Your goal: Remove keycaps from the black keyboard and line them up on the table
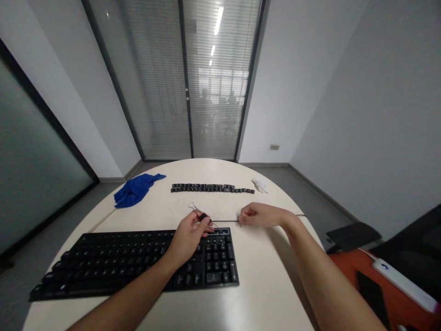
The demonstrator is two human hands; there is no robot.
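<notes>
My left hand (191, 232) is closed around a wire keycap puller (205, 217) with a black handle, its wire prongs sticking out at both ends. That hand hovers over the upper right part of a black keyboard (131, 257), near the number pad. Right of the keyboard, my right hand (260, 215) is held low over the table with its fingers curled closed. A thin black cable (225, 221) runs from behind the keyboard to these fingertips and reappears beyond the wrist. What the right fingers hold, if anything, is hidden.
Several loose black keycaps (203, 188) stand in rows across the far side of the round pale table (220, 312). A blue cloth (136, 190) lies far left, a crumpled white piece (259, 185) far right. An orange chair seat (358, 276) at lower right bears a white power strip (404, 285).
</notes>
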